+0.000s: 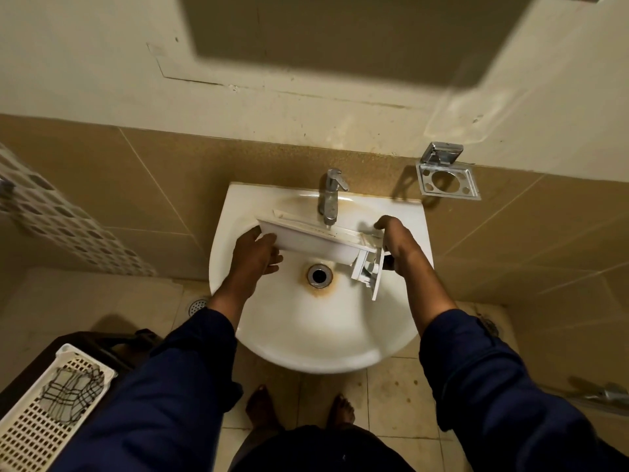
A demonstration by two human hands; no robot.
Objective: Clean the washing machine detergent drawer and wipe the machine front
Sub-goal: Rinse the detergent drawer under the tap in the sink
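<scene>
1. The drawer (316,241), white plastic, is held over the sink (306,335), just under the tap (329,195) and above the drain (319,274)
2. It lies across the bowl, tilted, its left end higher and further back, its right end lower and nearer the person
3. The left hand (253,253) grips the drawer's left end: the thumb lies over the near edge and the fingers curl under the body
4. The right hand (394,240) closes on the right end, where the front panel (369,267) stands almost edge-on; the fingers wrap over its top, the wrist lies to the right of it
5. So the drawer spans the gap between both hands, touching each
6. Rust-brown staining rings the drain and runs below the tap
7. Both arms wear dark blue sleeves (476,369)
8. A chrome holder (447,180) is fixed on the wall right of the sink
9. A white basket (44,410) with a cloth (73,390) in it sits at lower left
10. Bare feet (260,408) stand on the tiled floor beneath the sink
</scene>
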